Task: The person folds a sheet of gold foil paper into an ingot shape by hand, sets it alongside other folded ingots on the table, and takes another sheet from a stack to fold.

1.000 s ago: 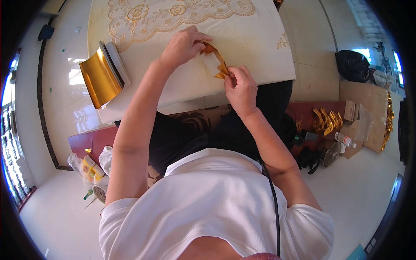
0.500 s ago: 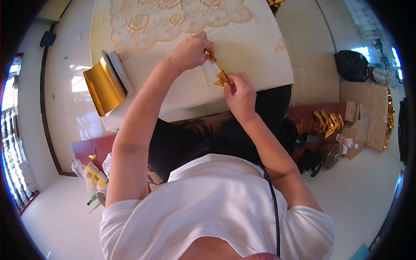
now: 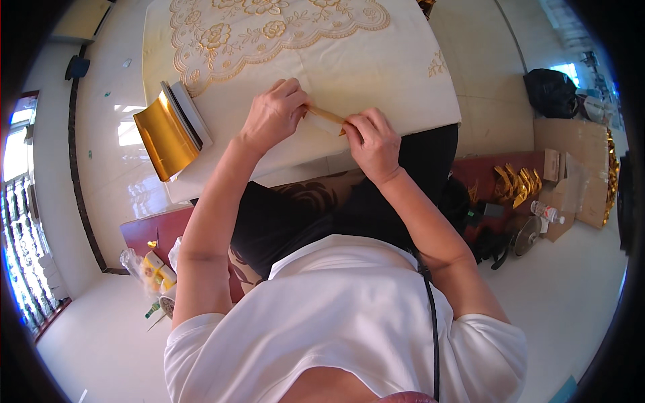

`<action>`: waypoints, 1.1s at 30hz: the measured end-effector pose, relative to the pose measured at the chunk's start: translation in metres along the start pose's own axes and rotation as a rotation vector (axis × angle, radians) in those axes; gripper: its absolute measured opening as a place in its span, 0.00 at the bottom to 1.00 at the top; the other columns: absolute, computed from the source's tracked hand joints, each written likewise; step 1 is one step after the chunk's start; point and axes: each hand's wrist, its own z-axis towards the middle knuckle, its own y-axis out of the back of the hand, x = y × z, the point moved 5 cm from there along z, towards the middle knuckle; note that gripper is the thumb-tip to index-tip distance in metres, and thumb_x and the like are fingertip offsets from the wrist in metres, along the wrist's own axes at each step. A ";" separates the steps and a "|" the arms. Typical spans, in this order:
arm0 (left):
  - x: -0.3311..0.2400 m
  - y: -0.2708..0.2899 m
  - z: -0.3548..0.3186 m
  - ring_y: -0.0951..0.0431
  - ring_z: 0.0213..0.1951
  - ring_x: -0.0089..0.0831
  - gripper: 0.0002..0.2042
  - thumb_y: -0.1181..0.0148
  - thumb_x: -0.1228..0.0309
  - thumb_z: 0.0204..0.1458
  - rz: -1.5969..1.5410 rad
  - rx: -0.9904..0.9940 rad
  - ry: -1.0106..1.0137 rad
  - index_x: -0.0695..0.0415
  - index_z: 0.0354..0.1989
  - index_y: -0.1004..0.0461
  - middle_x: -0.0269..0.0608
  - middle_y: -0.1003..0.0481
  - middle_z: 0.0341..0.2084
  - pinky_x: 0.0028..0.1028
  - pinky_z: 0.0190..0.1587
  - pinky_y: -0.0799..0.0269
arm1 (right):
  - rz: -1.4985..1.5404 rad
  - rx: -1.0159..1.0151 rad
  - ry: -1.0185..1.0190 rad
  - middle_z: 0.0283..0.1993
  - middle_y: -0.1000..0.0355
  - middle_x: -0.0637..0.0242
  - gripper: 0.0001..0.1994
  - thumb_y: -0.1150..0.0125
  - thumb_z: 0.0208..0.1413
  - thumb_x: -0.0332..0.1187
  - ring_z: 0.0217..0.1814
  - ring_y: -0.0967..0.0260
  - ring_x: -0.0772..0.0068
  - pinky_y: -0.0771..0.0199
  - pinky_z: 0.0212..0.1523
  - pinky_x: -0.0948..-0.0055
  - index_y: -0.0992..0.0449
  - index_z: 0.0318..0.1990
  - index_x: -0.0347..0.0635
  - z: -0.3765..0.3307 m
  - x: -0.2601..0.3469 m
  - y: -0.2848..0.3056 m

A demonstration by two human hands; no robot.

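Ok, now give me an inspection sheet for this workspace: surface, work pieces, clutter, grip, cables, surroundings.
Surface: pale tablecloth with a gold floral pattern.
Work pieces: narrow gold strip between the hands; curved gold sheet at the cloth's left edge.
Clutter: shiny gold pieces on the red bench at right, clear bottle near them; yellow package at left.
Grip: left hand and right hand each pinch one end of the strip.
Cables: black cable along the right side of the white shirt.
Surroundings: cardboard box and black bag at right.
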 end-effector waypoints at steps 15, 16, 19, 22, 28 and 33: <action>-0.007 0.001 -0.013 0.22 0.40 0.36 0.09 0.34 0.80 0.45 0.165 -0.060 -0.208 0.56 0.36 0.23 0.36 0.26 0.35 0.36 0.41 0.20 | -0.058 0.045 0.170 0.38 0.28 0.69 0.16 0.31 0.44 0.19 0.39 0.26 0.62 0.22 0.39 0.64 0.17 0.42 0.44 0.004 0.004 0.001; -0.006 0.001 -0.015 0.21 0.40 0.36 0.10 0.34 0.80 0.45 0.170 -0.055 -0.210 0.56 0.37 0.22 0.35 0.25 0.36 0.36 0.41 0.19 | -0.056 0.049 0.182 0.39 0.28 0.68 0.16 0.31 0.44 0.19 0.40 0.26 0.61 0.22 0.40 0.63 0.17 0.43 0.44 0.003 0.005 0.002; -0.002 0.004 -0.021 0.18 0.42 0.37 0.13 0.32 0.82 0.45 0.152 -0.073 -0.198 0.56 0.41 0.18 0.36 0.22 0.39 0.35 0.41 0.18 | -0.058 0.059 0.210 0.41 0.27 0.67 0.18 0.32 0.44 0.19 0.42 0.26 0.59 0.22 0.43 0.62 0.17 0.46 0.42 -0.002 0.008 0.006; 0.002 0.005 -0.023 0.17 0.43 0.38 0.13 0.31 0.83 0.47 0.080 -0.111 -0.134 0.56 0.42 0.16 0.36 0.20 0.41 0.36 0.41 0.18 | -0.048 0.048 0.245 0.42 0.26 0.66 0.18 0.32 0.46 0.18 0.43 0.26 0.58 0.22 0.45 0.62 0.16 0.47 0.41 -0.005 0.009 0.009; 0.011 0.003 -0.012 0.18 0.42 0.40 0.11 0.32 0.82 0.50 0.024 -0.046 -0.058 0.56 0.42 0.16 0.37 0.21 0.38 0.37 0.41 0.18 | -0.032 0.058 0.194 0.42 0.26 0.66 0.16 0.33 0.49 0.18 0.43 0.26 0.58 0.22 0.45 0.62 0.17 0.46 0.42 0.000 0.006 0.006; 0.018 0.000 0.000 0.19 0.42 0.41 0.10 0.33 0.83 0.50 0.033 0.046 -0.039 0.57 0.40 0.16 0.40 0.21 0.37 0.38 0.41 0.18 | 0.027 0.075 0.100 0.40 0.25 0.64 0.13 0.31 0.50 0.17 0.41 0.25 0.57 0.21 0.42 0.62 0.17 0.43 0.42 0.005 0.001 0.004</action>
